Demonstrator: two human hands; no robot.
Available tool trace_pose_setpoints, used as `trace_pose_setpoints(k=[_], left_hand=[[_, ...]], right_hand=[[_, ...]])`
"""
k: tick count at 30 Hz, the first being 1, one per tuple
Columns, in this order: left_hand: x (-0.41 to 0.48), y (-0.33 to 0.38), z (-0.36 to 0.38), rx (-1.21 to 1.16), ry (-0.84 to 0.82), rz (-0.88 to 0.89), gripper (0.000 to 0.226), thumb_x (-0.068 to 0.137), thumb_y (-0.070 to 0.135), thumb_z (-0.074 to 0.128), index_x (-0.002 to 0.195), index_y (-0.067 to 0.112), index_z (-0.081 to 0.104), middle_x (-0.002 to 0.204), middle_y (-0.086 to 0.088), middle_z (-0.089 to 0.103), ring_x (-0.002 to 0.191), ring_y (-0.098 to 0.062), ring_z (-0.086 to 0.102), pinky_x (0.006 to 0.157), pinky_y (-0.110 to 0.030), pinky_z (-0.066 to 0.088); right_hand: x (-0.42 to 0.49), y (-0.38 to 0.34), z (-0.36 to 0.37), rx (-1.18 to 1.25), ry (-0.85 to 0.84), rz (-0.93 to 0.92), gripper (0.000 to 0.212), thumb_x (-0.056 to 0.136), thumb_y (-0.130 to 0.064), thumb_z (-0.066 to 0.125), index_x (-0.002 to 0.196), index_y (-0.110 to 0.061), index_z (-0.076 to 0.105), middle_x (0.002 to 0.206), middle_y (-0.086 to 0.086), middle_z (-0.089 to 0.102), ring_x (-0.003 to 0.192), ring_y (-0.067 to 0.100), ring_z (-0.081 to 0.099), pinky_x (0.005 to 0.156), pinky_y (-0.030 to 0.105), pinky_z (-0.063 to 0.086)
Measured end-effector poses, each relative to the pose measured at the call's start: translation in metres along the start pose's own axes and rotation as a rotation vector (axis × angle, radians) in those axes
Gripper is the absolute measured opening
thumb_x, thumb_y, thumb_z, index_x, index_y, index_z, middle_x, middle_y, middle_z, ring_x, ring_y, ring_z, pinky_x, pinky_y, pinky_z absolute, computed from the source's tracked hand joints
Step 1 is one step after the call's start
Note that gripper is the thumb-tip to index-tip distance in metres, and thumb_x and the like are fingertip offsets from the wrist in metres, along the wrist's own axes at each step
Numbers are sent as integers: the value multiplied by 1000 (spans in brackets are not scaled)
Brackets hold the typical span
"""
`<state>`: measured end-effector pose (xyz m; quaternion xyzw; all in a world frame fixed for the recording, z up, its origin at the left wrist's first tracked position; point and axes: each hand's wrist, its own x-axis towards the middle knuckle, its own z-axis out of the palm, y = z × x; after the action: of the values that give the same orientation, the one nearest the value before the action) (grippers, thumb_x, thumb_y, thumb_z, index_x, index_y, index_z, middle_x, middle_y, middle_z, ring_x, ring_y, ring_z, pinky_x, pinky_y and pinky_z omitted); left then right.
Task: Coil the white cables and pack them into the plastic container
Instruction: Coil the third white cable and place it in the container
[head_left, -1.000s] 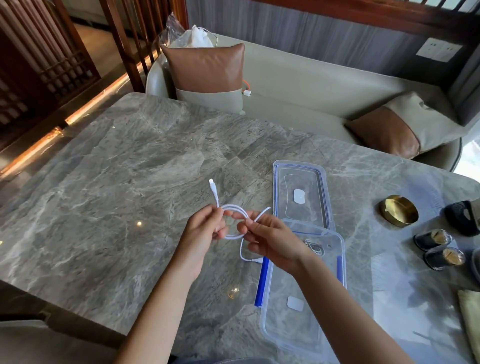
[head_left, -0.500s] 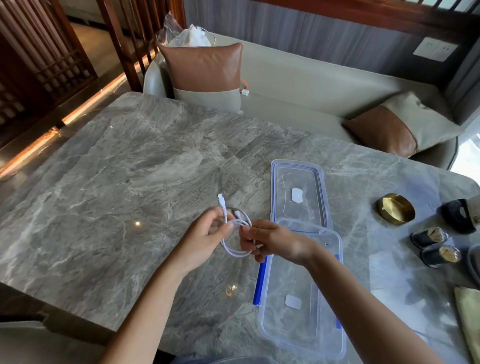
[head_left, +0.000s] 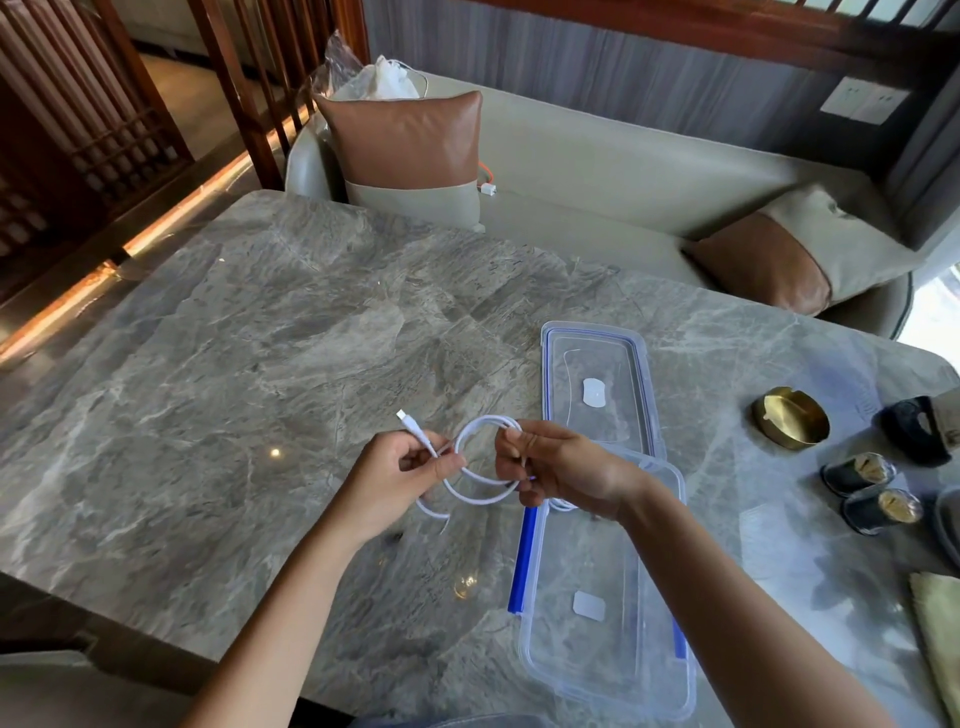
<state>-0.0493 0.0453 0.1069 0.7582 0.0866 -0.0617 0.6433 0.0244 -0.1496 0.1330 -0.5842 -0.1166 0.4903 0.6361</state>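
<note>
Looking down, we find the far end of the plastic container hidden under our right hand and wrist. A scrap of white shows there, too little to name, and our forearm covers part of its right wall. Both hands hold the white cable above the table, just left of the container. Our left hand pinches it below the plug, fingers curled; our right hand's fingers close round the loop's far side. One loose end hangs under the left hand. The lid lies beyond the container.
</note>
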Motion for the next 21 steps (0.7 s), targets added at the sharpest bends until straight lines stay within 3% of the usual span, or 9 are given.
trace_pose_setpoints(k=[4,8,11,16,21], left_hand=[[-6,5,5,-63,-10,-11,11,82,29,64,85,22,73,55,1,46,45,-6,36,43,-21,32],[-10,11,-3,-155,-277,-76,34,82,13,66,114,23,62,74,14,59,59,1,50,51,-17,42],[-11,13,-6,-216,-336,-63,44,77,15,68,119,21,60,68,12,53,57,-5,50,53,-18,44],[-7,6,2,-339,-128,-81,25,72,31,70,93,18,74,52,9,45,43,-6,36,42,-16,36],[-7,3,12,-426,-35,-127,30,66,42,72,72,14,62,50,7,41,42,-4,34,36,-13,27]], right_hand=[[3,5,2,9,20,13,31,102,-22,30,74,-17,43,60,-4,46,53,11,36,47,19,36],[3,7,2,24,47,23,32,102,-22,29,74,-17,44,59,-3,45,52,11,35,46,19,34],[2,7,2,48,49,19,32,102,-23,29,75,-16,44,59,-4,44,51,9,36,46,18,34],[3,7,7,54,41,11,31,102,-24,30,75,-17,44,58,-5,43,50,8,36,45,17,34],[4,8,12,9,61,9,30,102,-25,32,74,-18,42,57,-6,42,50,8,33,45,17,32]])
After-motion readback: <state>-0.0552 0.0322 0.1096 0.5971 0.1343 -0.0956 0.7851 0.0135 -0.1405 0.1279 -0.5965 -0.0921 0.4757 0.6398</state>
